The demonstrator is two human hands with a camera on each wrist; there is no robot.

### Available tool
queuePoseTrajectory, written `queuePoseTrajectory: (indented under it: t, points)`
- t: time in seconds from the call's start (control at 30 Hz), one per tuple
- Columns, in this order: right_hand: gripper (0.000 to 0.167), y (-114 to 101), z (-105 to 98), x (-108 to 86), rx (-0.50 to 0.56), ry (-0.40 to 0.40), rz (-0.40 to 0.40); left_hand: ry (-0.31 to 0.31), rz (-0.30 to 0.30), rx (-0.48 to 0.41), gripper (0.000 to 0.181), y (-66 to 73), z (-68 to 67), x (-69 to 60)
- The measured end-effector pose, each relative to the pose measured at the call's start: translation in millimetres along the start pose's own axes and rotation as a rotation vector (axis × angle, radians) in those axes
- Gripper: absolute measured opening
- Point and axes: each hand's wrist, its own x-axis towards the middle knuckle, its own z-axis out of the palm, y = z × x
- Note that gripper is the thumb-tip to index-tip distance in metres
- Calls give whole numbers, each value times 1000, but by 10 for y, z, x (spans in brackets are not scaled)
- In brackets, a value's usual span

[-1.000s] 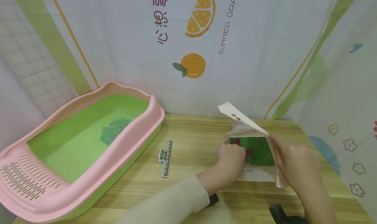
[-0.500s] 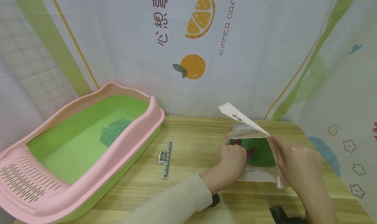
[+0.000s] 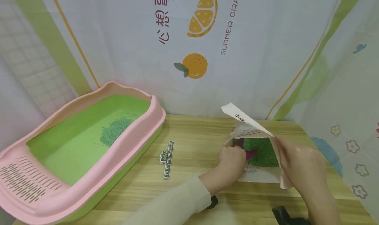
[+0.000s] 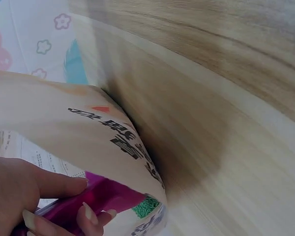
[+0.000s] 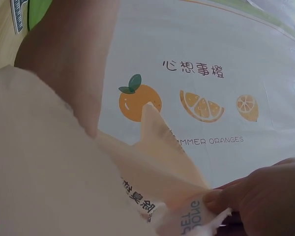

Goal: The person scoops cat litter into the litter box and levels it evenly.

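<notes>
My left hand (image 3: 232, 161) grips a magenta scoop (image 3: 251, 153) inside the mouth of an open paper bag (image 3: 262, 175). Green pellets (image 3: 265, 156) fill the bag, and some lie heaped in the scoop. In the left wrist view, thumb and fingers wrap the scoop's handle (image 4: 64, 209) beside the bag's printed wall (image 4: 108, 132). My right hand (image 3: 305, 162) pinches the bag's right edge, and a paper flap (image 3: 245, 119) stands up above the opening. The right wrist view shows this hand (image 5: 273, 199) at the torn paper; part of its grip is hidden.
A green litter box with a pink rim (image 3: 118, 164) stands at the left, a small pile of green pellets (image 3: 115, 131) on its floor. Between box and bag lies a clip with a piano-key pattern (image 3: 168, 162). A black object (image 3: 285, 216) is near the front edge.
More of the scoop shows above the pellets now, with a heap of pellets in it. My right hand keeps its place on the bag's edge.
</notes>
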Motion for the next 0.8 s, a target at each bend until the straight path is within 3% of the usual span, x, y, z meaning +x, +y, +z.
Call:
queuePoseTrajectory:
  t: [0.27,0.4,0.8]
  points:
    - [74,-7,-5,0,-4,2,2,0,1,-54,21,-25,41,18]
    - [74,-13,-4,2,-2,-2,0,34,10,-48,14,-54,91,24]
    - [77,-19,-7,5,6,-24,6,61,7,-41,14,-9,142,55]
